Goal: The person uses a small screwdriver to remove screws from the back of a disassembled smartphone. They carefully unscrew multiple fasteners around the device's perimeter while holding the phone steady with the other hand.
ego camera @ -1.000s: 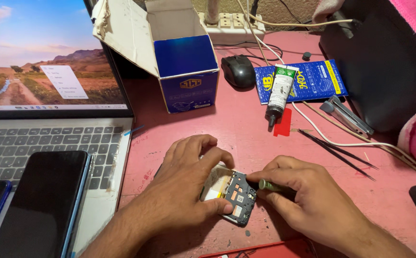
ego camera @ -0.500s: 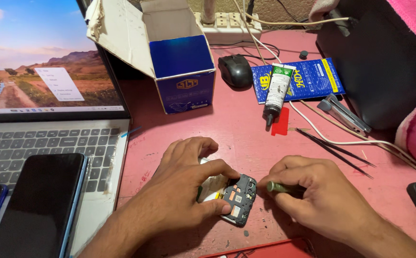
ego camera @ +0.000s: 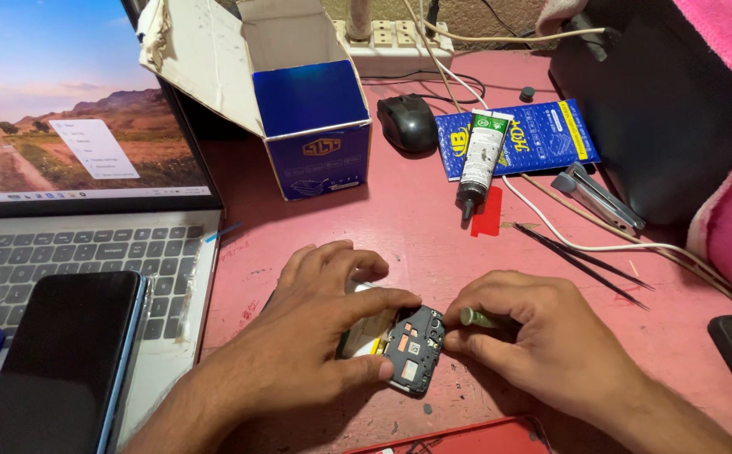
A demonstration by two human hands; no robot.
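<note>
**Opened phone under the hands, work still in the middle**

I see my left hand point(ego camera: 324, 324) lying over a small opened phone point(ego camera: 400, 346) at the front of the pink desk point(ego camera: 416, 227). Its fingers are closed on the body, with the thumb at the near edge and the forefinger across the top. My right hand point(ego camera: 542, 336) is closed around a thin green-handled tool point(ego camera: 479, 318), whose tip I cannot see; it seems to touch the right edge of the phone.

As I judge it, the back cover is already off, because the dark inner frame with small metal parts is bare. Whether screws are out or still in, I cannot tell. The phone is not put together, so most of the work seems left.

The phone looks small and dark, with a pale yellowish part under my left fingers. A tiny dark speck lies just beside it on the desk. Further back lie a tube of glue point(ego camera: 479, 164), black tweezers point(ego camera: 580, 262) and an open blue box point(ego camera: 311, 126).
</note>
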